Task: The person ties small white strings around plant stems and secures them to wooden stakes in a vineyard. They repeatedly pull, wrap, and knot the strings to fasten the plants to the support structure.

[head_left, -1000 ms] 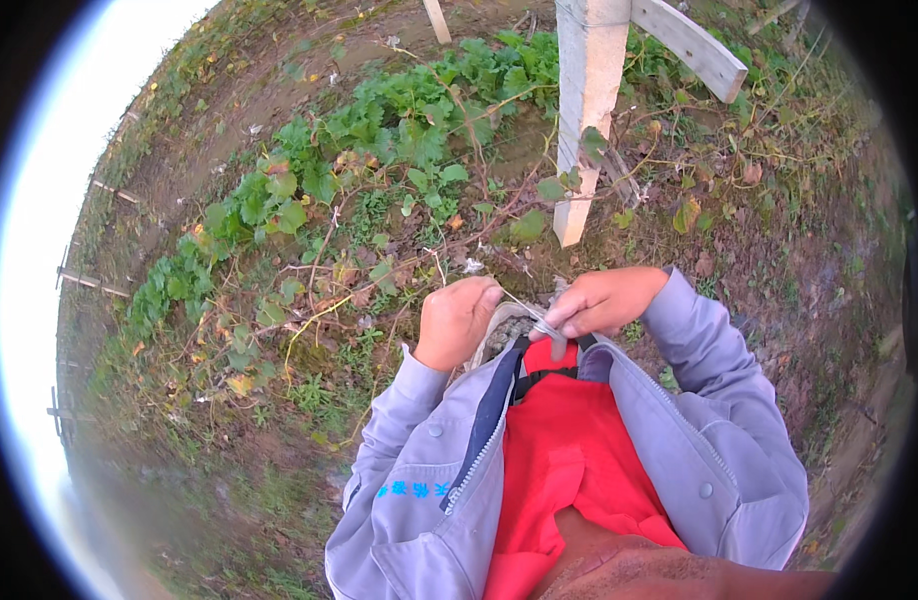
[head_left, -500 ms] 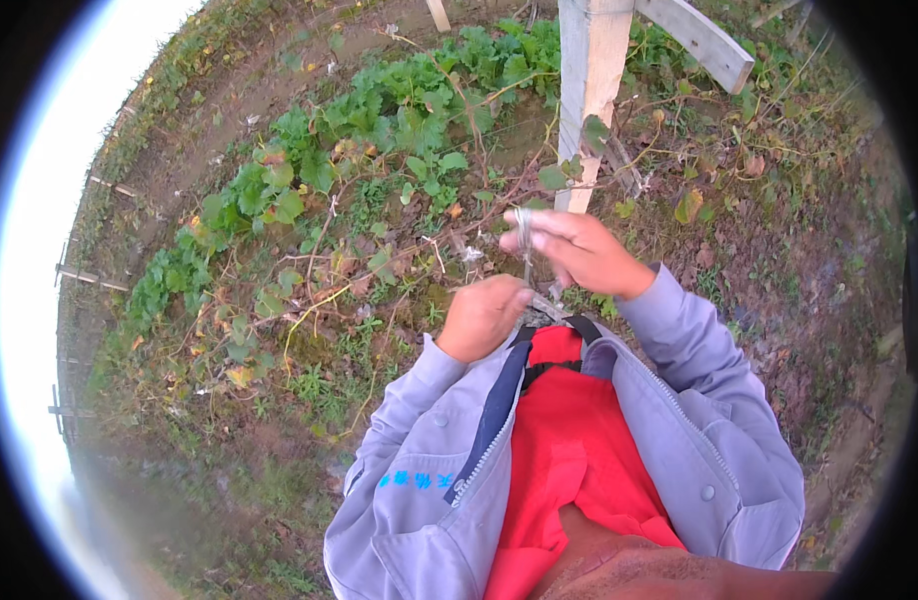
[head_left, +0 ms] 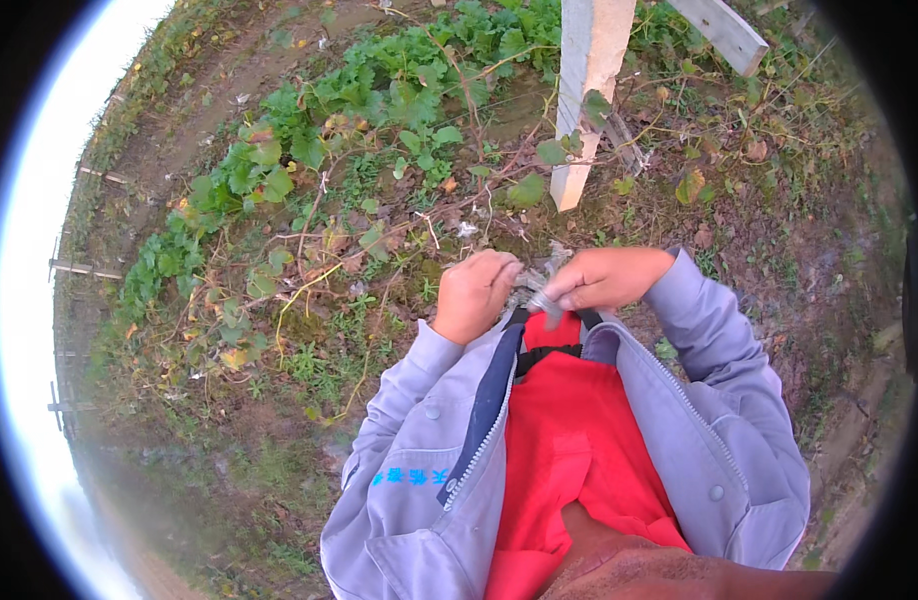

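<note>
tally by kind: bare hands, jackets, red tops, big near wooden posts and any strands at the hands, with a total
Bare hands: 2, the left hand and right hand
Jacket: 1
Red top: 1
Big near wooden post: 1
Total: 5, leaving out the pale strands, too blurred to count

A red shirt (head_left: pixel 599 430) shows beneath an open grey-lavender, long-sleeved jacket (head_left: pixel 414 535). Left of the shirt are a navy facing (head_left: pixel 492 402), pale zip teeth (head_left: pixel 476 449), bright blue lettering (head_left: pixel 411 477) and a snap (head_left: pixel 432 411); right of it, matching teeth (head_left: pixel 691 418) and snap.
</note>
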{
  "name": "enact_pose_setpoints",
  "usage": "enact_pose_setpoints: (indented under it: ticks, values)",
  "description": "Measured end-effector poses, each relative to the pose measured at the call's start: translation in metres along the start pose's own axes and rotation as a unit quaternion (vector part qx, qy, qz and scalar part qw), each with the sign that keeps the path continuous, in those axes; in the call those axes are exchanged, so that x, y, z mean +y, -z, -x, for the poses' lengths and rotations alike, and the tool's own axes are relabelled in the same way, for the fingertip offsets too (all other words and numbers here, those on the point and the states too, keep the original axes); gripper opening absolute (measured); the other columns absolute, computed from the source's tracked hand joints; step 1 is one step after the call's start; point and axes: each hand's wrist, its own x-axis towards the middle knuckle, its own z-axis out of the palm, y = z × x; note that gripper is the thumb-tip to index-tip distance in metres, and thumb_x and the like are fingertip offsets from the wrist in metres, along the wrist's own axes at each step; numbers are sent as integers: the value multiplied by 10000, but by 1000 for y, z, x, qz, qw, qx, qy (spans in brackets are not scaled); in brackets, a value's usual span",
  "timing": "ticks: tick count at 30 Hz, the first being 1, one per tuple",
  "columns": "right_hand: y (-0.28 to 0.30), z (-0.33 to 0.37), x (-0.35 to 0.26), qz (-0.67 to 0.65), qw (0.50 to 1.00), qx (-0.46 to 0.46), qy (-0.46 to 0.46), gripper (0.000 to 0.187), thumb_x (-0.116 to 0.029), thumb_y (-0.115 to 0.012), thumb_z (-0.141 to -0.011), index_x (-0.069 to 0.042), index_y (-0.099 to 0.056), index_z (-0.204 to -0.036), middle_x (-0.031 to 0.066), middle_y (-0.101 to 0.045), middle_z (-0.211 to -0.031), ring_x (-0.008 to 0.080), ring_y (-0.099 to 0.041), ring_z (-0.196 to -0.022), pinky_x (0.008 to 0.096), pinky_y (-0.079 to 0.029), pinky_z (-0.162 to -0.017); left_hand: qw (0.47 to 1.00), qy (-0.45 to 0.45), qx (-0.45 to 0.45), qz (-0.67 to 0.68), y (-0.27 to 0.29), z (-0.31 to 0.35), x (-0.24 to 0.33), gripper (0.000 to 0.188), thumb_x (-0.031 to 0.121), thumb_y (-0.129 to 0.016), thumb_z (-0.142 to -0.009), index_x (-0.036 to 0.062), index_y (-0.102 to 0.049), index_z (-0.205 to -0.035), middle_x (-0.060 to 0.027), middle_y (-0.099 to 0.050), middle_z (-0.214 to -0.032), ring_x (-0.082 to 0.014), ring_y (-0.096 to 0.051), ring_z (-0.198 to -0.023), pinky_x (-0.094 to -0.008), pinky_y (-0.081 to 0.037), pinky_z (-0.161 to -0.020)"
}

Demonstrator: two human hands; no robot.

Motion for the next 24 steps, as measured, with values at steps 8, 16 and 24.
enact_pose_setpoints:
  ticks: [8,16,24]
  values:
    - [5,2,-11,162,976,47,-138,371,-146,-531,-1032,-27,-627,-1370,51,-754,-1168,220,-646,-707,443,-537,-687,1000,-14,-20,-17,-3,-3,-4,121,168,-680,-955,49,-703,-956,-127,-690,-860,-358,-686,-788,-438,-557,-684]
    - [-1,-2,19,145,930,301,-152,341,-183,-517,-1061,-51,-620,-1358,9,-755,-1102,70,-538,-555,261,-459,-517,999,-15,-45,1,-11,-2,-7,119,168,-693,-949,49,-699,-944,-138,-676,-852,-365,-679,-766,-438,-548,-660]
    - [-3,-10,-5,-304,915,249,-94,387,-205,-535,-1054,-15,-614,-1382,6,-745,-1068,66,-549,-562,234,-456,-514,999,32,-21,14,-11,-2,-14,106,121,-676,-951,21,-703,-973,-169,-688,-885,-372,-690,-806,-420,-556,-711]
